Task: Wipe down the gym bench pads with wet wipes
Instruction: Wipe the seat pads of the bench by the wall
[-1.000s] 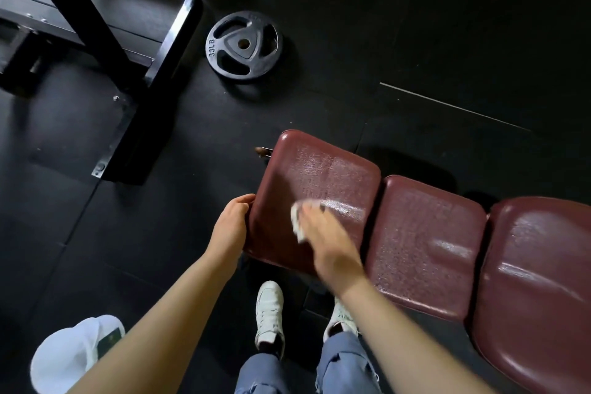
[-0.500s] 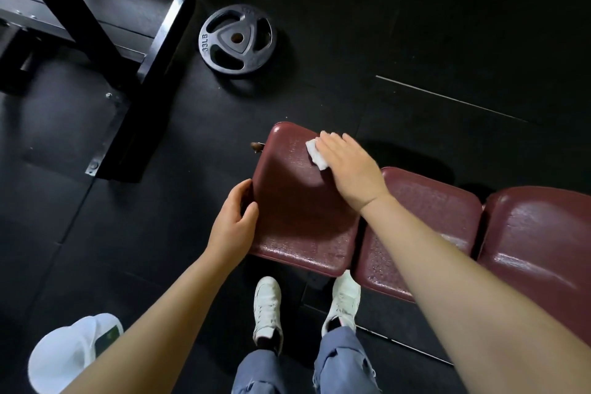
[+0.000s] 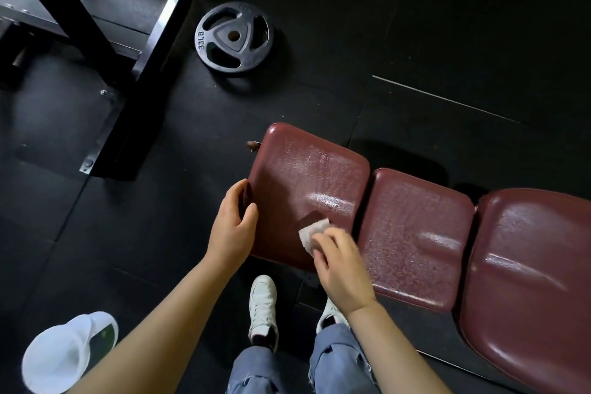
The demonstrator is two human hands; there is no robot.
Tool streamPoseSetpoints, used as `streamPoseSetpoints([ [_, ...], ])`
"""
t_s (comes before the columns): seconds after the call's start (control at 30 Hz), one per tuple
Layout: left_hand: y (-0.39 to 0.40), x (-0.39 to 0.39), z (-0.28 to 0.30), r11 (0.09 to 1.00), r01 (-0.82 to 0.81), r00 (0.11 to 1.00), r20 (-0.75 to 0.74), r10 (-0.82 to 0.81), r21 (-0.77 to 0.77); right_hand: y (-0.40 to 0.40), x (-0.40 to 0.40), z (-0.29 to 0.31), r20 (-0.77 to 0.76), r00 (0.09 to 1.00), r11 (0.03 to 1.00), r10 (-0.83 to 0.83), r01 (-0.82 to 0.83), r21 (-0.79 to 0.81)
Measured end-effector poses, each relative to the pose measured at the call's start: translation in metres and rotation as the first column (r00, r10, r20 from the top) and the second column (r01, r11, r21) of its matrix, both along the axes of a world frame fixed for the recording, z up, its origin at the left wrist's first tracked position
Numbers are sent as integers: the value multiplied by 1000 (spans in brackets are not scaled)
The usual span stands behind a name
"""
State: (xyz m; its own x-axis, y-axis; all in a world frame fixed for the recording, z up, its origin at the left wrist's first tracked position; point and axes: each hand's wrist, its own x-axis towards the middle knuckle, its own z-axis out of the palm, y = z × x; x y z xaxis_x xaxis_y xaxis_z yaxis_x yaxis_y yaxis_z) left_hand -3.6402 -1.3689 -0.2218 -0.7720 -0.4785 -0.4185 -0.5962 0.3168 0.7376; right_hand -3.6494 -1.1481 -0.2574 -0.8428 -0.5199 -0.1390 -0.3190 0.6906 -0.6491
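A dark red gym bench has three pads in a row: the left end pad [image 3: 303,176], a middle pad [image 3: 415,233] and a large right pad [image 3: 537,272], all glistening wet. My right hand [image 3: 342,265] presses a folded white wet wipe [image 3: 311,232] onto the near part of the left end pad. My left hand [image 3: 233,227] grips that pad's left edge, thumb on top, fingers curled round the side.
A 33 LB weight plate [image 3: 233,38] lies on the black rubber floor beyond the bench. A black steel rack frame [image 3: 128,41] stands at the upper left. A white bag or container [image 3: 67,352] sits at the lower left, beside my feet in white shoes [image 3: 262,304].
My right hand has drawn the wipe from the far edge of the left end pad back to its near part. My left hand keeps hold of the pad's edge.
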Motion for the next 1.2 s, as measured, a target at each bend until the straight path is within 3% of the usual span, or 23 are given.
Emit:
streamPoseSetpoints([
  [0.17,2,0,1,1000,22,1000,-3,-22,-3,-11,-35,6,-37,998,996,52,-54,-74],
  [0.33,-2,1,0,999,48,999,-3,-48,-16,-43,-136,7,-93,972,976,-215,217,14],
  [0.47,-1,4,0,999,45,999,3,-45,-6,-49,-139,2,-12,927,925,-374,374,61],
  [0.53,0,3,0,999,40,999,9,-40,-2,-43,-114,2,46,943,943,-330,327,53],
  [0.63,-2,2,1,999,38,999,28,-37,-10,-24,-51,7,134,985,994,-113,111,22],
  [0.73,-1,2,3,999,41,998,41,-41,2,-3,-2,12,129,991,999,35,-34,-7],
  [0.97,-3,3,3,998,59,998,33,-59,5,-15,-22,21,53,995,990,83,-89,109],
  [1.03,-3,3,2,998,57,998,31,-56,0,-17,-27,21,-33,994,987,105,-101,122],
  [1.2,-1,3,-1,999,37,999,30,-37,-6,-17,-18,16,-18,993,993,113,-114,-23],
])
